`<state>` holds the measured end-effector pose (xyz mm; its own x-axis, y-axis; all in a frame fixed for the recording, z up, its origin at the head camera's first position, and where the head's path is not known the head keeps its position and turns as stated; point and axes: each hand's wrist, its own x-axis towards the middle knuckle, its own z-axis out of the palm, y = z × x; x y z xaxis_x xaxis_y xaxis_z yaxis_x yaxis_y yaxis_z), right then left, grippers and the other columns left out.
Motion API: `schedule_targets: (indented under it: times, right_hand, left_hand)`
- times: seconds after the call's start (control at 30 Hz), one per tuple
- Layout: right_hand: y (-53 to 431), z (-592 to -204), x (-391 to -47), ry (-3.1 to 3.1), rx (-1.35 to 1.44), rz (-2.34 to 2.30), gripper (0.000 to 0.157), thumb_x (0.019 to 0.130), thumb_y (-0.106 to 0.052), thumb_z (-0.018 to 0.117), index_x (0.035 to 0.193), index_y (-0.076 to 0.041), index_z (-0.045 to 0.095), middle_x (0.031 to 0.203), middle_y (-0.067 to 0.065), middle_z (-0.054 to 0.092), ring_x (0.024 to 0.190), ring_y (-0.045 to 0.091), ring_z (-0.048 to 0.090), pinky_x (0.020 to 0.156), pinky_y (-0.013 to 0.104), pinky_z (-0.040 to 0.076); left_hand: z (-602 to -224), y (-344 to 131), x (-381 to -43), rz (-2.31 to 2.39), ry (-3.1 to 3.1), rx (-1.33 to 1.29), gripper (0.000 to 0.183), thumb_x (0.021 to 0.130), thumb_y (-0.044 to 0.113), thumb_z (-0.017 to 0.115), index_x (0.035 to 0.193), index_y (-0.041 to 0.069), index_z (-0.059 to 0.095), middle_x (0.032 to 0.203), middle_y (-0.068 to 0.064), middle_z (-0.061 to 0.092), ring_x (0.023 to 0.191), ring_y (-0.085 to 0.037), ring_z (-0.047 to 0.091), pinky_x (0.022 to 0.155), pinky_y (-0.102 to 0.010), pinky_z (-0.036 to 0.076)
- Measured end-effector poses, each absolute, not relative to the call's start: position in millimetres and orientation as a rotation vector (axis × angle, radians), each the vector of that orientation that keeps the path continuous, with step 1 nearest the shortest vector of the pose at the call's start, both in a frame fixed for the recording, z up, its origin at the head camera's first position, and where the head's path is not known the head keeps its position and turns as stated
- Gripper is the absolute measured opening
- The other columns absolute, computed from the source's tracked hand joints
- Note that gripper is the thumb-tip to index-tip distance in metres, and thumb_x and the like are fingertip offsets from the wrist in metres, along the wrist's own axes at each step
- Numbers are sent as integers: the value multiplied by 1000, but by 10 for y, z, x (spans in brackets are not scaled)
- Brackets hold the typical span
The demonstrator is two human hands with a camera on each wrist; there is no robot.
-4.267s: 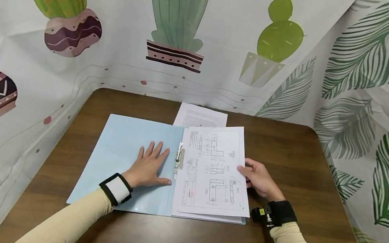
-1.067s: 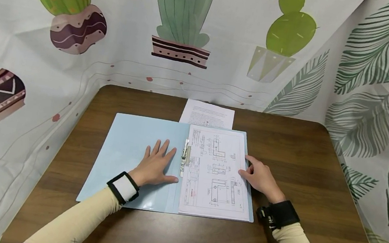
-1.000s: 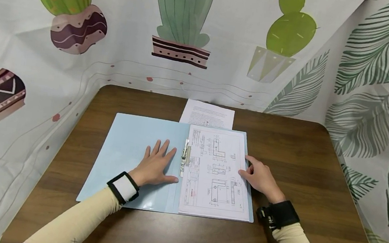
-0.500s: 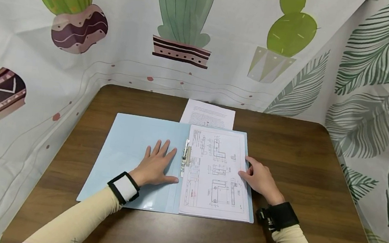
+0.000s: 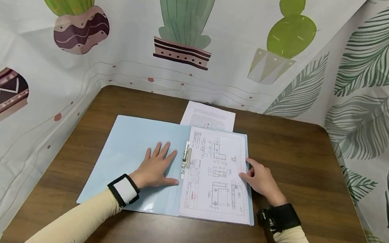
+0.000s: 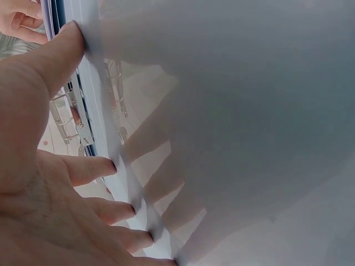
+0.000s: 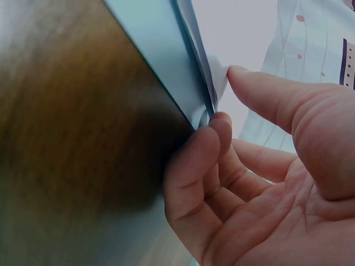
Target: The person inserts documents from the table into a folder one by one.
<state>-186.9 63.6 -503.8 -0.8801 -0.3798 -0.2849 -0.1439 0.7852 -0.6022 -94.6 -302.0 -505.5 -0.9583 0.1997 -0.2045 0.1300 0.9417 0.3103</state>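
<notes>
A light blue file folder (image 5: 134,138) lies spread on the wooden table, with a metal clip (image 5: 186,158) along its inner spine. My left hand (image 5: 154,169) rests flat on the left cover, fingers spread and thumb toward the spine; the left wrist view shows the fingertips against the shiny cover. On the right side lies a stack of paper (image 5: 199,199), its top sheet printed with technical drawings. My right hand (image 5: 261,181) pinches the stack's right edge: in the right wrist view the thumb (image 7: 258,88) presses the top sheet while bent fingers meet the edge beneath.
A printed sheet (image 5: 209,116) sticks out beyond the folder's back edge, partly hidden under it. Brown tabletop (image 5: 292,158) surrounds the folder. Behind the table hangs a cloth (image 5: 125,28) with cactus and leaf prints.
Over four seconds ago the top sheet sat raised and askew in the right hand; now it lies flat, lined up with the stack. The left hand stays on the cover. Little differs since one second ago.
</notes>
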Motion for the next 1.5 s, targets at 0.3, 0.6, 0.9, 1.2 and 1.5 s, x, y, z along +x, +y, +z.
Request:
schedule_targets:
  times: [0.3,0.6,0.9,1.2,1.5]
  right_hand:
    - [644,-4999,-1921,2570,-422,-823,67,98,-22,70,152,5,41,83,7,64,67,19,57,60,31,43]
    - [781,-4749,-2184,2665,-390,-844,65,104,-31,62,155,2,39,110,21,69,84,27,67,71,39,52]
    - [587,-4456,-2615,2757,-473,-897,67,105,-29,62,158,0,33,135,27,58,116,44,58,95,58,47]
    - [257,-4483,-2956,2733,-594,-885,73,104,-26,62,162,-1,24,155,31,38,140,48,39,108,61,37]
    - [23,-4690,-3266,2720,-572,-791,75,103,-25,62,161,1,23,164,26,27,151,46,24,117,60,26]
  left_hand:
    - [-5044,-3050,-895,456,2856,221,106,80,63,80,158,4,39,167,-28,16,152,-54,8,113,-76,14]
    - [-5074,-3085,-864,448,2852,237,106,81,64,78,159,5,37,167,-27,16,152,-53,8,114,-75,14]
    - [-5076,-3077,-860,458,2859,252,106,80,64,79,158,5,39,167,-28,16,152,-54,9,113,-75,15]
    - [-5085,-3070,-861,455,2866,247,106,80,65,79,158,6,38,167,-27,17,152,-53,9,114,-74,14]
    - [-5079,-3036,-868,450,2869,265,107,79,66,79,158,7,39,167,-26,18,153,-52,9,114,-74,14]
